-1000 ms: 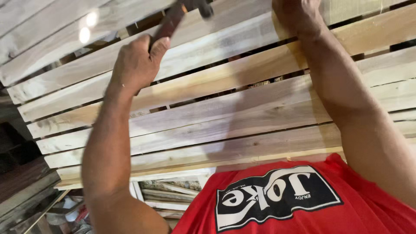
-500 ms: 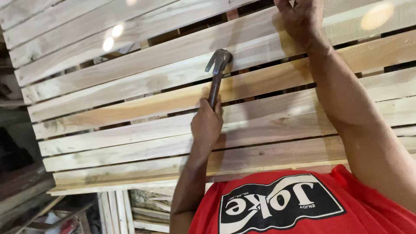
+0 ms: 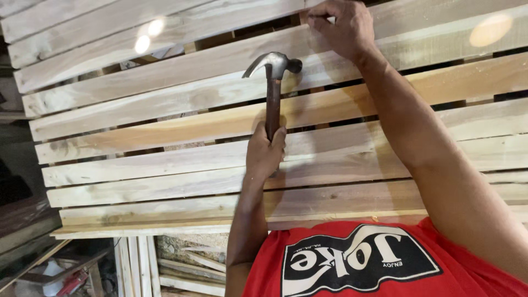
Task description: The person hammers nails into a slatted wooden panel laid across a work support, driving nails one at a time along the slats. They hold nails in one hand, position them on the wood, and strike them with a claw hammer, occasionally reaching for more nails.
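Note:
My left hand (image 3: 265,151) grips the dark handle of a claw hammer (image 3: 273,82), held upright. Its steel head sits just below and left of my right hand. My right hand (image 3: 341,27) is up against an upper slat of a pale wooden slatted panel (image 3: 165,137). Its fingertips are pinched together on what looks like a small nail pressed to the wood. My red shirt (image 3: 352,264) with a black and white print fills the bottom of the view.
Gaps between the slats show dark space behind. Below the panel lie more loose planks (image 3: 137,264) and sawdust. At the lower left are dark boards and a red tool (image 3: 69,283). Two light glares sit on the upper slats.
My left hand has swung the hammer down from the upper left and brought it toward the middle, with the head now close under my right hand. My right hand stays on the upper slat.

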